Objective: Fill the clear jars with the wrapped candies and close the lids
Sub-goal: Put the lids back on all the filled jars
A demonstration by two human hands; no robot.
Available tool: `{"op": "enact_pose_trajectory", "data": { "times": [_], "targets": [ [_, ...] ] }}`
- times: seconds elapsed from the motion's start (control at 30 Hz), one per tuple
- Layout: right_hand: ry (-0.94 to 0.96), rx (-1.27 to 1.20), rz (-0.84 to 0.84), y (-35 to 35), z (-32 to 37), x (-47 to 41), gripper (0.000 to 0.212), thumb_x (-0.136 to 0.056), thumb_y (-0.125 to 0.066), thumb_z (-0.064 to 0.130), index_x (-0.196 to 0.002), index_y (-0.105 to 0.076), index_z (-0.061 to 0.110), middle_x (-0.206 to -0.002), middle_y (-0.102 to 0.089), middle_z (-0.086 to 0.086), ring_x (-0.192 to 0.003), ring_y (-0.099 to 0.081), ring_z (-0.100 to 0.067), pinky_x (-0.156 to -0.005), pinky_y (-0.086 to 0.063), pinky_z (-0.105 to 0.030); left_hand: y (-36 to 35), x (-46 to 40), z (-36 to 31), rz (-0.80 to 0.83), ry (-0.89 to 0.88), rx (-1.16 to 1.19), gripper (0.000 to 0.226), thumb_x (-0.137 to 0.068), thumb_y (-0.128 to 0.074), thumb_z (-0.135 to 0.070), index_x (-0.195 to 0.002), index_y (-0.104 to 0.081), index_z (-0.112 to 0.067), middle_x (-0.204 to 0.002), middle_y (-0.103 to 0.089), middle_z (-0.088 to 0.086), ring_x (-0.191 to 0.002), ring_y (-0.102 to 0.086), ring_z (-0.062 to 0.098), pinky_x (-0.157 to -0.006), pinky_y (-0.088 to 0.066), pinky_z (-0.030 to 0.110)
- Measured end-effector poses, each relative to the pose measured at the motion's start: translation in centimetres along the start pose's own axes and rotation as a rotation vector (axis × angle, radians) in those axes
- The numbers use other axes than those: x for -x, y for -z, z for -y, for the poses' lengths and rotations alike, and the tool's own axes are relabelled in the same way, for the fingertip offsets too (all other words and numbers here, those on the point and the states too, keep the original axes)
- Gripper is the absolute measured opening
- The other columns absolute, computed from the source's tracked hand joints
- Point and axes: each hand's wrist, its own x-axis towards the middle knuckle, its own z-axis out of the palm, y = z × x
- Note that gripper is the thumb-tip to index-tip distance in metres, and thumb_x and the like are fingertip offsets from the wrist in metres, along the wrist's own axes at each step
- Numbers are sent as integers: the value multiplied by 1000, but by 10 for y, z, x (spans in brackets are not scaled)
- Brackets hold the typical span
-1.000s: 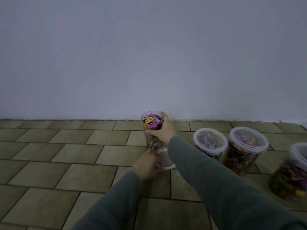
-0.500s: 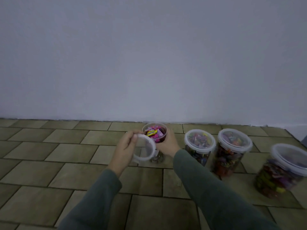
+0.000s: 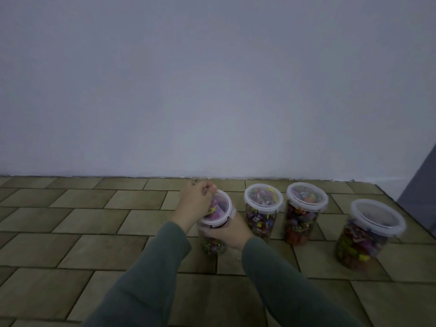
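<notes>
A clear jar (image 3: 212, 244) full of wrapped candies stands on the tiled floor near the wall. My right hand (image 3: 230, 230) grips its upper body from the right. A clear lid (image 3: 218, 211) with a white rim lies tilted over the jar's mouth, and my left hand (image 3: 197, 200) holds the lid's far left edge with curled fingers. Three more candy-filled jars with lids on stand in a row to the right: one (image 3: 262, 208), a second (image 3: 305, 211), and a larger one (image 3: 370, 232).
The brown tiled floor (image 3: 82, 220) stretches to the left and front of the jars. A plain white wall (image 3: 212, 90) rises just behind them. A dark vertical surface (image 3: 422, 185) shows at the right edge.
My left hand lifted the lid from the floor, carried it up beside the jar and set it tilted over the jar's mouth. My right hand slid lower on the jar.
</notes>
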Motion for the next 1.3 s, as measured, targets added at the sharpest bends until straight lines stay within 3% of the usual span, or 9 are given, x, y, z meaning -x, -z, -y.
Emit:
{"op": "enact_pose_trajectory", "data": {
  "times": [0.2, 0.43, 0.6, 0.67, 0.87, 0.97, 1.07, 1.2, 1.3],
  "targets": [
    [-89, 9, -3, 0, -7, 9, 88, -50, -86, 37, -129, -51, 17, -115, -66, 4, -108, -62, -8, -97, -51, -37, -6, 14, -8, -6, 64, -60, 23, -100, -44, -38, -93, -60, -23, -82, -67, -5, -79, -64, 16, -76, -55, 38],
    [-49, 27, -1, 0, 0, 14, 84, -58, -87, 25, -133, -50, 21, -119, -65, 8, -111, -59, -2, -94, -49, -23, -14, 10, -20, -43, 21, -427, 32, -103, -31, -31, -90, -57, -17, -97, -64, 6, -87, -56, 23, -75, -46, 35],
    [-72, 7, 14, 0, 1, 15, 98, -51, -86, 40, -138, -45, 24, -125, -62, 11, -116, -56, -2, -99, -47, -26, -21, 12, -20, -102, -18, -472, 38, -104, -31, -34, -135, -48, -23, -125, -56, 7, -105, -56, 24, -86, -48, 38],
    [-74, 0, 14, 0, 1, 16, 99, -51, -86, 40, -139, -45, 24, -127, -61, 11, -117, -55, -2, -99, -46, -24, -22, 12, -18, -98, -30, -454, 39, -103, -33, -34, -140, -43, -26, -131, -54, 5, -110, -54, 24, -91, -48, 41],
    [-86, 7, -6, -1, 2, 17, 101, -49, -88, 42, -139, -44, 26, -126, -61, 11, -117, -56, -2, -100, -46, -27, -17, 28, -28, -266, -182, -647, 27, -101, -41, -32, -107, -63, -19, -111, -58, -1, -101, -50, 16, -85, -40, 29],
    [-89, 26, -7, -1, 4, 18, 95, -49, -87, 44, -134, -49, 25, -121, -64, 11, -113, -58, -3, -99, -50, -34, -12, 36, -34, -126, -218, -595, 23, -96, -47, -37, -89, -57, -17, -96, -57, -1, -79, -50, 13, -66, -39, 24],
    [-65, 33, -18, -1, 7, 19, 86, -56, -87, 33, -133, -49, 27, -122, -64, 10, -116, -58, -4, -100, -50, -36, -6, 40, -37, -7, -185, -566, 33, -83, -59, -52, -94, -56, -21, -90, -56, -5, -81, -51, 12, -67, -37, 25],
    [-37, -3, -50, -1, 9, 22, 65, -65, -86, 5, -114, -53, 32, -116, -65, 4, -112, -60, -10, -98, -51, -34, -8, 45, -45, 29, -158, -565, 38, -77, -65, -48, -97, -53, -18, -96, -56, -3, -87, -53, 16, -73, -44, 29],
    [-41, 0, -31, 0, 9, 22, 58, -69, -83, 1, -105, -50, 33, -108, -61, 11, -109, -58, -11, -94, -49, -27, -12, 48, -48, 6, -145, -572, 39, -76, -65, -49, -95, -50, -19, -95, -55, -2, -86, -54, 17, -74, -48, 32]
  ]
}}
